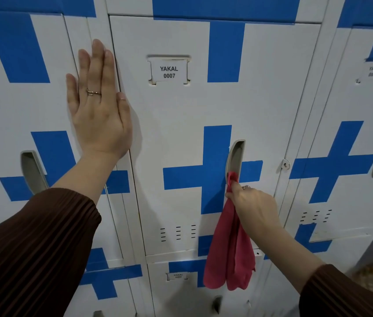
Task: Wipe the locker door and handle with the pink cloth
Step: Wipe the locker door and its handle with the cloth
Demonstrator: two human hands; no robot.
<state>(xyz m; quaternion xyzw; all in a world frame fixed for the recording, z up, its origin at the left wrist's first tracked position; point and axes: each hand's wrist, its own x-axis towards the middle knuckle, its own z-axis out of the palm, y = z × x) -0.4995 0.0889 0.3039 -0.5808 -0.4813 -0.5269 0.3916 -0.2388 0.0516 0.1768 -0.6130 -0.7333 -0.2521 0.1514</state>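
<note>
A wall of white lockers (44, 110) with blue cross markings fills the view. The locker door (181, 115) in the middle, shut and labelled on a small name tag (169, 72) reading YAKAL 0007, is the one being cleaned.

The left hand (96, 104) lies flat and spread, palm down, across the seam between this door's left edge and the neighbouring locker, seemingly bracing the door or the person. A ring (93, 92) shows on one finger.

The pink cloth (229, 255) hangs in long folds from the right hand (254, 204), just below the recessed handle (235, 156) on the door's right side. The right hand is closed around the cloth's upper part, pinching a small bunch between thumb and fingers, and that bunch is pushed into the lower end of the handle recess.

So the step in hand looks like the handle wipe. How much of the door face is done cannot be told; no streaks or damp patches show.

The next move probably calls for drawing the bunched tip up along the curved recess, pressing into its inner wall and rim, where grime tends to gather. If the flat panel remains, the cloth would be better opened out wide under the palm, and the tag's edges and the vent slots (178, 233) near the bottom would need lighter, careful passes.
</note>
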